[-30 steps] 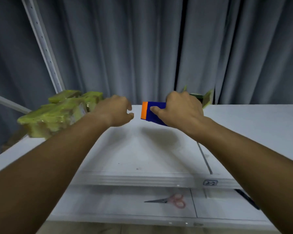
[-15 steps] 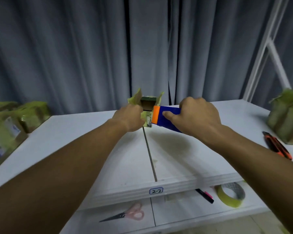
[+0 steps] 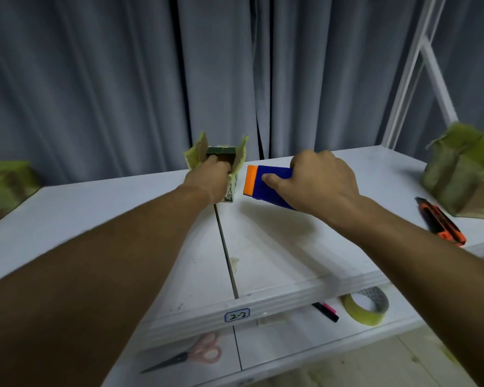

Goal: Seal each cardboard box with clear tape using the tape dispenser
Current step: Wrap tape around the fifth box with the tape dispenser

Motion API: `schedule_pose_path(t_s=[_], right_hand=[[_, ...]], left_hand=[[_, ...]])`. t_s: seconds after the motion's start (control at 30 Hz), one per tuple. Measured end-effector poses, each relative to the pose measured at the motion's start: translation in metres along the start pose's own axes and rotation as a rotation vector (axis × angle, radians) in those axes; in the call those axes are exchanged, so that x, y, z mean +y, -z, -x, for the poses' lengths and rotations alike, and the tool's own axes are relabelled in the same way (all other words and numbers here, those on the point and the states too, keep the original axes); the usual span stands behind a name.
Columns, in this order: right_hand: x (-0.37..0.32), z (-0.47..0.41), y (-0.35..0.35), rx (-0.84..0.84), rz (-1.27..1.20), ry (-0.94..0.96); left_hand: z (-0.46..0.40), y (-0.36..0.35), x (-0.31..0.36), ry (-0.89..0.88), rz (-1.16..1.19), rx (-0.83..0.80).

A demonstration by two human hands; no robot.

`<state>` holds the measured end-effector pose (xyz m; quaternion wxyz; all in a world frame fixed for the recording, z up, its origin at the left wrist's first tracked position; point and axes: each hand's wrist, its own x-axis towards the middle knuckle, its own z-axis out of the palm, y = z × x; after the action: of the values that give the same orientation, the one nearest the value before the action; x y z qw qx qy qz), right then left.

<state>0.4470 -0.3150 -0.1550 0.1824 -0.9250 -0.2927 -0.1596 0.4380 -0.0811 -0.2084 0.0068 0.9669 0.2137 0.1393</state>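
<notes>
Two bare hands over a white table (image 3: 101,219). Left hand (image 3: 211,178) gripping the near wall of one small cardboard box (image 3: 221,163), flaps up, fingers curled over the rim; contents not discernible. Right hand (image 3: 317,182) wrapped around one blue tape dispenser (image 3: 268,185), held just right of the box, long axis left-right, orange toothed edge pointing left at the box. Two more taped boxes: one at far left (image 3: 6,185), one at far right (image 3: 464,177). One orange-black utility knife (image 3: 440,222) beside the right box. On the lower shelf (image 3: 291,339): one pair of scissors (image 3: 190,356), one marker (image 3: 326,311), one tape roll (image 3: 365,305).
</notes>
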Motion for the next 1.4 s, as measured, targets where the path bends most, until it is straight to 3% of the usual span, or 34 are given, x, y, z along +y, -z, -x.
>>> schedule_pose_path(t_s=[0.3, 0.5, 0.73, 0.8, 0.87, 0.93, 1.07, 1.3, 1.4], right_hand=[[0.02, 0.019, 0.02, -0.026, -0.062, -0.055], [0.04, 0.055, 0.041, -0.018, -0.111, -0.094], [0.059, 0.09, 0.06, -0.031, -0.143, -0.116], [0.061, 0.092, 0.064, -0.027, -0.151, -0.13], [0.062, 0.093, 0.069, -0.016, -0.167, -0.136], [0.062, 0.094, 0.071, -0.016, -0.195, -0.135], [0.06, 0.095, 0.073, -0.011, -0.2, -0.126], [0.066, 0.096, 0.068, -0.014, -0.202, -0.132], [0.071, 0.094, 0.069, 0.008, -0.222, -0.144]], left_hand=[[0.062, 0.019, 0.033, -0.092, 0.168, 0.105], [0.11, 0.025, 0.064, -0.053, 0.311, 0.178], [0.146, 0.033, 0.089, -0.085, 0.302, 0.173], [0.154, 0.029, 0.093, -0.077, 0.278, 0.266], [0.164, 0.02, 0.098, -0.039, 0.234, 0.475], [0.17, 0.013, 0.106, 0.096, 0.259, 0.63], [0.159, 0.006, 0.111, 0.356, 0.554, 0.576], [0.153, 0.002, 0.119, 0.226, 0.708, 0.569], [0.153, -0.001, 0.119, 0.193, 0.604, 0.565]])
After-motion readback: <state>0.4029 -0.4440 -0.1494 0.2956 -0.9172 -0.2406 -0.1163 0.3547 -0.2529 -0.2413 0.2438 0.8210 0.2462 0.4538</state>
